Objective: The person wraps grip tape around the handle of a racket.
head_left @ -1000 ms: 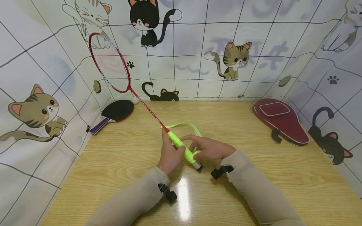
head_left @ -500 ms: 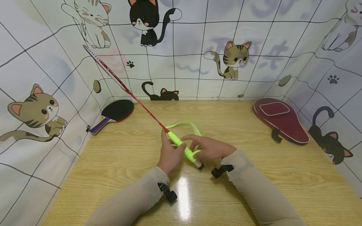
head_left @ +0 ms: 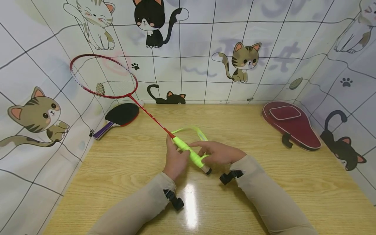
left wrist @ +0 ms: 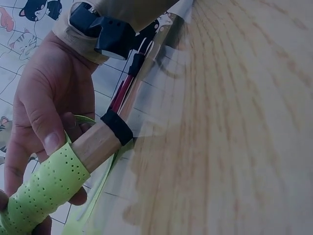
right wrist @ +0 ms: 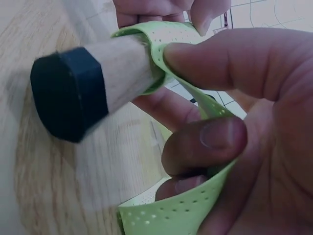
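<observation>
A red badminton racket point(head_left: 152, 118) slants up and left, head in the air. My left hand point(head_left: 176, 161) holds its handle near the shaft, thumb on the neon-yellow perforated grip tape point(head_left: 180, 143). Tape covers most of the handle. Bare wood point(right wrist: 129, 66) and a black butt cap point(right wrist: 68, 93) show at the lower end. My right hand point(head_left: 220, 152) pinches the tape at the edge of the wrap, thumb on top, as the right wrist view shows. The unwound tape passes through its curled fingers, and a loose strip point(head_left: 191, 128) loops behind the handle.
A table tennis bat point(head_left: 121, 115) with a purple handle lies at the back left, below the racket's head. At the back right sits a dark red bat case point(head_left: 293, 125). Cat-patterned cloth walls point(head_left: 199, 71) border the wooden table point(head_left: 117, 173) behind and at both sides.
The racket has rolled about its long axis: its head went from steep, through edge-on, to a wide, lower oval. Both hands stay nearly in place, with the right still pinching the tape.
</observation>
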A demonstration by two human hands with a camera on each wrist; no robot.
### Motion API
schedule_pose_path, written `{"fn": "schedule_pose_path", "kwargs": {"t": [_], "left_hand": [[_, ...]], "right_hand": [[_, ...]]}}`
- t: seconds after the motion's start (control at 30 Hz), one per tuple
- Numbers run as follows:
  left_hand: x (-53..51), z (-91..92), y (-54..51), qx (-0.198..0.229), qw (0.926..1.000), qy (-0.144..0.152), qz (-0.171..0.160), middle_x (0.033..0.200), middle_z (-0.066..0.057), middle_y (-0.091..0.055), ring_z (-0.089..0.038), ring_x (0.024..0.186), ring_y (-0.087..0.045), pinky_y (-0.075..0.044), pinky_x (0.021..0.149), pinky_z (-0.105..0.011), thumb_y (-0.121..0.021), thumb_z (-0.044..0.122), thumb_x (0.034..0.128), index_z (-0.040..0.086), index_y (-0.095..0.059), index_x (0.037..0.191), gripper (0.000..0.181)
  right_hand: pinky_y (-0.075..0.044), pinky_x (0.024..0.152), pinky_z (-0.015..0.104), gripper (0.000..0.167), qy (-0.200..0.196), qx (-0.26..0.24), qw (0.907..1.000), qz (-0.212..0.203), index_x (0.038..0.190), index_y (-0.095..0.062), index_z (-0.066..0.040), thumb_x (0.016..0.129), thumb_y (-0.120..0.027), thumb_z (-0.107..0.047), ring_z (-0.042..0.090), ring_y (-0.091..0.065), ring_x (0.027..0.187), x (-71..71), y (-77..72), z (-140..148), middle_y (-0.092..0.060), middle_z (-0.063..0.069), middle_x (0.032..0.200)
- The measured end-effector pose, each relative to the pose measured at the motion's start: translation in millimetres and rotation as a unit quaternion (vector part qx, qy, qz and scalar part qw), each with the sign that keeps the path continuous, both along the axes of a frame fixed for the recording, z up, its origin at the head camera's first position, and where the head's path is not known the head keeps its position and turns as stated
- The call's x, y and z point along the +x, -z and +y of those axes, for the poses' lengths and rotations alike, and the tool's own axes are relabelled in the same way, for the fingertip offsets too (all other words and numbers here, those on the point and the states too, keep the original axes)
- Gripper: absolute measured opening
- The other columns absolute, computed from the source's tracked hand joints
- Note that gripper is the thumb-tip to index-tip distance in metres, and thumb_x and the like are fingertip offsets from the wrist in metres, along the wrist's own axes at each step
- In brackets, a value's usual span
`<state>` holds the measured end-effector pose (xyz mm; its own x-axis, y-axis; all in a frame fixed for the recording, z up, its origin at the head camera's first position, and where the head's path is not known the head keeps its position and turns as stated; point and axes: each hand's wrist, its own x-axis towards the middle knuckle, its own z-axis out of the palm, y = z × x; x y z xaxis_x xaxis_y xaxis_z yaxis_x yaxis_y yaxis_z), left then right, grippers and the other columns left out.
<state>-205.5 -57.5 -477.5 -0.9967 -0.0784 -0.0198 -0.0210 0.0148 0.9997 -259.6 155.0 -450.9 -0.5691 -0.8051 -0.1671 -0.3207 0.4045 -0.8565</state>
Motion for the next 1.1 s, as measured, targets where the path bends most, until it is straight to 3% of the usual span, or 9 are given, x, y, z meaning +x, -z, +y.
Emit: {"fn": "schedule_pose_path", "kwargs": {"t": [0.13, 0.27, 0.33, 0.47, 0.57, 0.8, 0.93, 1.1], "left_hand": [[0.8, -0.5, -0.8, -0.032, 0.9995, -0.001, -0.002, 0.142, -0.025, -0.055, -0.033, 0.107, -0.067, -0.056, 0.084, -0.035, -0.068, 0.006, 0.0906, 0.017, 0.007, 0.169, 0.109], [2.3, -2.0, -1.0, -0.074, 0.9972, 0.007, -0.004, 0.132, -0.018, -0.060, -0.028, 0.099, -0.067, -0.056, 0.082, -0.034, -0.075, 0.017, 0.0943, 0.018, 0.011, 0.169, 0.114], [2.7, -2.0, -0.9, -0.086, 0.9963, 0.009, -0.005, 0.129, -0.017, -0.060, -0.027, 0.098, -0.067, -0.057, 0.083, -0.035, -0.075, 0.018, 0.0957, 0.017, 0.013, 0.169, 0.114], [2.8, -1.2, -1.3, -0.088, 0.9961, 0.005, -0.004, 0.133, -0.020, -0.059, -0.028, 0.102, -0.066, -0.056, 0.086, -0.036, -0.072, 0.017, 0.0971, 0.014, 0.013, 0.168, 0.111], [1.5, -0.2, -0.7, -0.070, 0.9976, 0.004, 0.001, 0.142, -0.025, -0.055, -0.030, 0.106, -0.066, -0.055, 0.088, -0.036, -0.070, 0.014, 0.0970, 0.014, 0.013, 0.168, 0.109], [-1.7, 1.0, -0.8, -0.029, 0.9995, 0.011, 0.003, 0.153, -0.031, -0.045, -0.034, 0.113, -0.067, -0.055, 0.089, -0.036, -0.065, 0.006, 0.0967, 0.016, 0.014, 0.168, 0.107], [-0.6, -0.1, -2.3, -0.038, 0.9992, 0.009, 0.007, 0.145, -0.028, -0.052, -0.032, 0.108, -0.068, -0.056, 0.087, -0.035, -0.068, 0.007, 0.0949, 0.015, 0.012, 0.168, 0.109], [1.1, -2.4, -2.1, -0.067, 0.9977, 0.002, 0.006, 0.127, -0.021, -0.060, -0.028, 0.096, -0.069, -0.057, 0.082, -0.034, -0.077, 0.017, 0.0949, 0.020, 0.010, 0.169, 0.114]], "right_hand": [[-0.055, 0.095, 0.046, 0.077, 0.015, 0.007, 0.9995, 0.026, 0.159, -0.041, -0.035, 0.095, -0.065, 0.001, 0.017, -0.069, 0.102, 0.7, 0.6, -0.6, -0.073, 0.002, 0.112], [-0.047, 0.111, 0.055, 0.076, 0.026, 0.016, 0.9988, 0.038, 0.158, -0.041, -0.036, 0.095, -0.068, -0.002, 0.016, -0.067, 0.108, 2.2, 0.1, -1.4, -0.071, -0.001, 0.111], [-0.047, 0.111, 0.056, 0.076, 0.028, 0.015, 0.9989, 0.036, 0.158, -0.041, -0.036, 0.095, -0.069, -0.003, 0.017, -0.067, 0.109, 2.9, -0.5, -1.5, -0.071, 0.000, 0.111], [-0.054, 0.098, 0.048, 0.076, 0.024, 0.019, 0.9990, 0.032, 0.159, -0.041, -0.036, 0.096, -0.070, -0.005, 0.018, -0.067, 0.109, 3.6, -2.4, -1.7, -0.071, 0.000, 0.114], [-0.055, 0.091, 0.042, 0.076, 0.021, 0.023, 0.9992, 0.025, 0.159, -0.041, -0.037, 0.096, -0.067, -0.005, 0.019, -0.067, 0.110, 2.5, -3.0, -0.7, -0.071, 0.001, 0.117], [-0.054, 0.087, 0.041, 0.078, 0.023, 0.016, 0.9996, -0.008, 0.160, -0.041, -0.038, 0.095, -0.058, 0.002, 0.022, -0.068, 0.109, -0.8, -1.5, 1.6, -0.073, 0.004, 0.118], [-0.056, 0.086, 0.042, 0.079, 0.025, 0.011, 0.9996, 0.004, 0.160, -0.041, -0.037, 0.094, -0.060, 0.002, 0.021, -0.069, 0.105, 0.3, -1.7, 0.5, -0.073, 0.003, 0.116], [-0.055, 0.097, 0.047, 0.078, 0.030, 0.010, 0.9992, 0.026, 0.159, -0.042, -0.037, 0.094, -0.068, -0.004, 0.018, -0.067, 0.109, 2.6, -2.7, -1.2, -0.071, 0.000, 0.116]]}}
